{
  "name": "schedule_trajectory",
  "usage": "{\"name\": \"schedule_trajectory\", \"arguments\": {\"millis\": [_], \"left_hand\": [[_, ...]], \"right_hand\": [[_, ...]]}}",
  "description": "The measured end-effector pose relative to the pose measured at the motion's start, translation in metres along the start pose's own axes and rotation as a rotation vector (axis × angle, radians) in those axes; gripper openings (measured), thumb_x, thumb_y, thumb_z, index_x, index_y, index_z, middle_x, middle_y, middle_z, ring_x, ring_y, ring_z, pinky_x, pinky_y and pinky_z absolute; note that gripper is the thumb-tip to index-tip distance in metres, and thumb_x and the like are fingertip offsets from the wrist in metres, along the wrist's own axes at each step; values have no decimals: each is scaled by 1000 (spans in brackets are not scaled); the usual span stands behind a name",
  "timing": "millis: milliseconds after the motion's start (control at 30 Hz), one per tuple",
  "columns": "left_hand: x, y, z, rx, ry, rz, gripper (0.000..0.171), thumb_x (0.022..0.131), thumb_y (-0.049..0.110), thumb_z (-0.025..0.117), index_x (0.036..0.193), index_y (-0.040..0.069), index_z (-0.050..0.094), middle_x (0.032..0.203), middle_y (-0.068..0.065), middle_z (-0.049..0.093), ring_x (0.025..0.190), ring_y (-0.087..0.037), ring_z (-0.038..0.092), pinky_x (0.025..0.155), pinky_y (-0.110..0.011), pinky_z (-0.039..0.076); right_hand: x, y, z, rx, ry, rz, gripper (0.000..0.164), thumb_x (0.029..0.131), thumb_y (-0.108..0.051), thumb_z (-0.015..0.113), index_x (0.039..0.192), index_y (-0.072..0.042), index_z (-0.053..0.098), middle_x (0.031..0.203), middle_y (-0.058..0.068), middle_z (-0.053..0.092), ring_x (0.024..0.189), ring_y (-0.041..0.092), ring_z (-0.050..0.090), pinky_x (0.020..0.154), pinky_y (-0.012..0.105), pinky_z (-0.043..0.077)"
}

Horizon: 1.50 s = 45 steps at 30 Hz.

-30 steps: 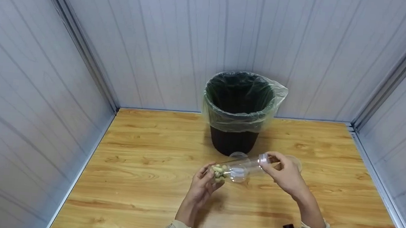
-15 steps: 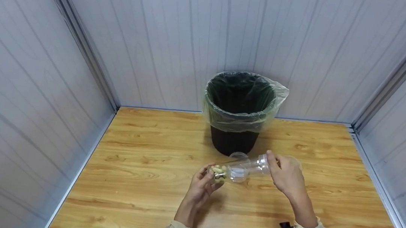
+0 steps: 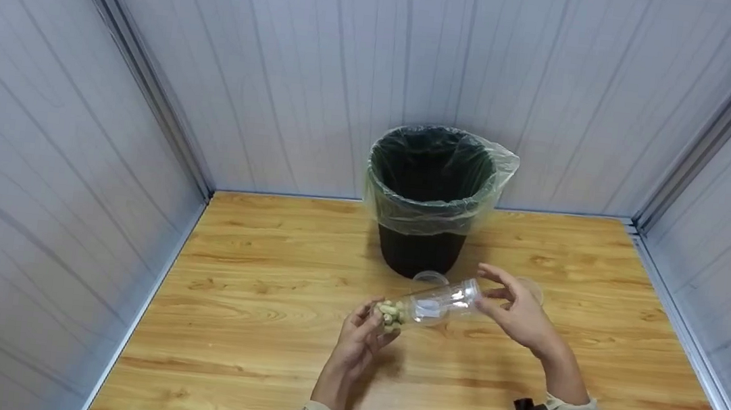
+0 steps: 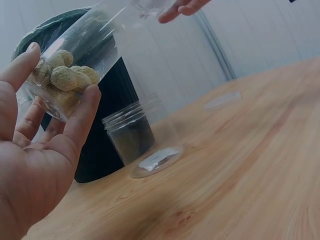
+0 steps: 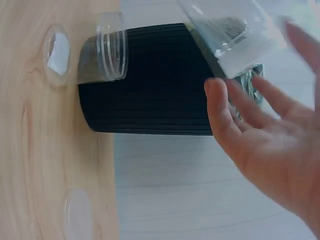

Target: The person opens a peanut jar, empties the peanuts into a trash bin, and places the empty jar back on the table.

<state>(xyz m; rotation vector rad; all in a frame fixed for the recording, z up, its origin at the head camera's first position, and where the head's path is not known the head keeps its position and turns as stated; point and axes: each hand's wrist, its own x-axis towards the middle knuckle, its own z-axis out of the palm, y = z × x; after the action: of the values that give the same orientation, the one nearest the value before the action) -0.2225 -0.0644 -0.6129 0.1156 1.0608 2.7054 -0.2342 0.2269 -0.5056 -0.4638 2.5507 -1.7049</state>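
Where the wood-grained surface (image 3: 254, 356) runs back, a lined black bin (image 3: 420, 251) stands. In front, a clear bottle (image 3: 447, 300) tilts, gripped near its base by the left hand (image 3: 358, 341); the right hand (image 3: 523, 319) hovers free beside its mouth. Peanuts (image 4: 65, 79) lie in the low end.

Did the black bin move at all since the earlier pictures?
No. In the head view, the black bin stays in the same spot, judged by the back wall behind it.
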Motion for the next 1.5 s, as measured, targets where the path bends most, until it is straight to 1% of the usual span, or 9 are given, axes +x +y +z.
{"name": "schedule_trajectory", "arguments": {"millis": [67,133,233,367,500,733,1000,1200,1500], "left_hand": [[-1,-1,0,-14,-3,-5,38,94,9,64,127,0,48,121,-15,50,95,-23,63,88,-39,53],[-2,-2,1,-22,-1,-3,36,92,8,65,124,2,50,121,-16,50,95,-24,63,87,-39,53],[-2,-3,1,-14,8,-1,38,92,6,65,125,0,50,120,-16,51,94,-24,63,87,-39,54],[-3,-3,-1,-2,7,3,45,92,4,64,131,-6,44,118,-15,53,94,-24,64,87,-40,53],[-5,-3,-4,-1,1,12,43,93,1,61,132,-6,43,117,-14,55,94,-24,64,87,-39,54],[-8,-9,-6,-15,-5,-1,31,93,-1,59,123,3,54,114,-14,57,92,-24,65,86,-39,54],[-9,-12,-6,-8,9,-5,41,94,0,57,132,-8,43,118,-14,54,94,-23,65,87,-39,54],[-10,-12,-9,-33,4,8,41,95,2,58,132,-8,43,116,-14,53,95,-24,65,87,-39,54],[-14,-14,-15,-47,-46,29,37,96,3,57,131,-4,46,116,-14,56,95,-23,65,87,-38,53]], "right_hand": [[1,0,3,-90,87,-6,38,100,-28,56,129,-4,59,122,16,59,94,29,63,76,40,53],[2,-1,6,-172,167,-16,34,102,-32,51,107,-4,68,97,11,66,73,25,64,64,36,54],[3,-3,10,-236,175,-2,34,100,-37,53,96,-8,71,81,3,65,67,18,62,62,34,53],[1,-1,10,-137,63,16,34,96,-33,62,115,-6,66,101,7,65,87,21,60,74,34,52],[-3,4,8,59,-30,2,45,90,-18,71,130,-2,56,119,17,57,95,30,58,72,31,54],[-12,12,3,170,-92,-68,52,87,-8,73,132,-1,50,129,19,50,108,36,53,79,32,54],[-17,23,-5,225,-7,-79,40,85,-1,73,118,6,51,130,20,52,109,29,53,82,29,50],[-17,31,-10,226,87,-60,37,83,2,74,114,5,54,123,18,51,103,29,55,80,31,53],[-19,69,-25,-92,291,33,37,84,-23,78,112,-5,63,110,11,61,94,22,58,72,21,52]]}}
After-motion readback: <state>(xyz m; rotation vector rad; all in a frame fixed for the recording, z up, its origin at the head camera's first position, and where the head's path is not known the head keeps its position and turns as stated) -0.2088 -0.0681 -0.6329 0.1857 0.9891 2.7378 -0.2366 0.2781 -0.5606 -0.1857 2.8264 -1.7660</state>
